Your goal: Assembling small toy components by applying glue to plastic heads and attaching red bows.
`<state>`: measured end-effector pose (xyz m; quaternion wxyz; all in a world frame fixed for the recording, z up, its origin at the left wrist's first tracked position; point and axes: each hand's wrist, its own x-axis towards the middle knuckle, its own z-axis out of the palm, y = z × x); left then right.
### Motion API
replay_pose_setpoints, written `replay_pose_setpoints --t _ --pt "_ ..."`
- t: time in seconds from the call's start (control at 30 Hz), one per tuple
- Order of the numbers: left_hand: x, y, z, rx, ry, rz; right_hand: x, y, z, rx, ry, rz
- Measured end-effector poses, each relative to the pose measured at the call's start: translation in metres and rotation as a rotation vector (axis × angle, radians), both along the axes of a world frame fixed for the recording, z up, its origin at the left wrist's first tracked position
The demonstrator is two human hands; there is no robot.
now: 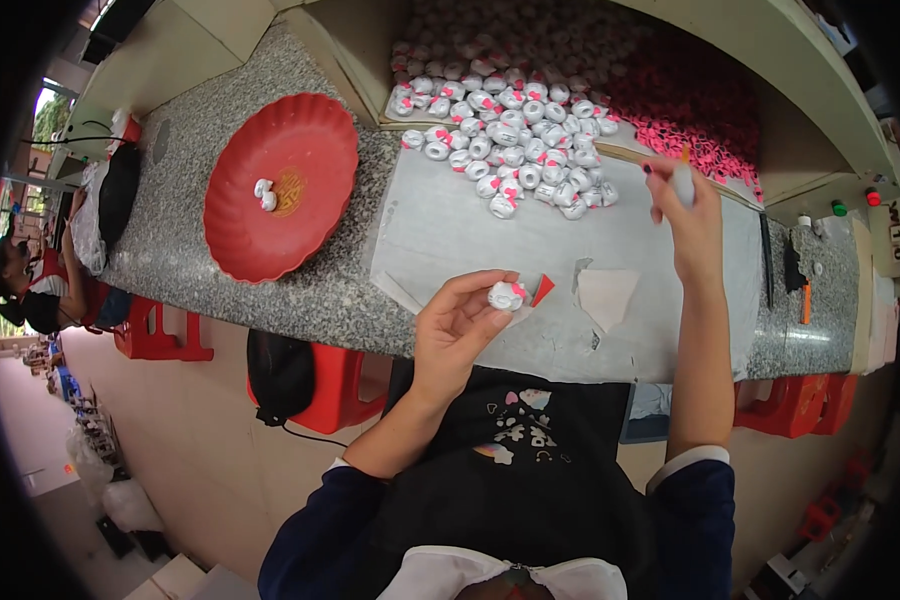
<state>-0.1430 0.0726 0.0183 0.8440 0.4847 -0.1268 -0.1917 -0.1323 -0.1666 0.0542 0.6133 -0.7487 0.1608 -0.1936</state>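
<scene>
My left hand (455, 335) pinches a small white doll head (506, 296) with a pink bow above the grey work sheet. Farther right, my right hand (692, 215) is raised near the pink heap, its fingers closed round a slim white tube (683, 184) with an orange tip. A tiny dark spot shows at its fingertip; I cannot tell what it is. Many similar white heads (530, 135) with pink bows lie piled at the back of the sheet and on the shelf. Small pink-and-black pieces (695, 125) form a heap beside them.
A red scalloped dish (320, 130) on the granite counter (185, 215) holds one or two white pieces. Paper scraps (607, 296) and a red triangular bit (542, 290) lie before me. An orange stick (806, 304) rests at right. Another person (50, 285) sits far left by red stools (160, 335).
</scene>
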Motion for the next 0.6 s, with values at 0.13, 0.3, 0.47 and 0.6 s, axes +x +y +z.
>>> replay_pose_setpoints --t 0.13,0.3,0.47,0.6 --pt "-0.002 -0.005 -0.002 -0.022 -0.024 -0.021 -0.053 0.055 0.0 0.229 -0.019 0.039" --pt "-0.004 -0.003 -0.006 0.089 -0.176 -0.015 -0.069 0.094 -0.015 0.463 -0.067 0.271" --pt "-0.004 -0.003 -0.005 0.306 -0.494 0.114 -0.07 0.1 -0.016 0.435 -0.047 0.288" --pt "-0.003 0.001 0.0 0.371 -0.579 0.011 -0.071 0.1 -0.016 0.425 -0.031 0.277"
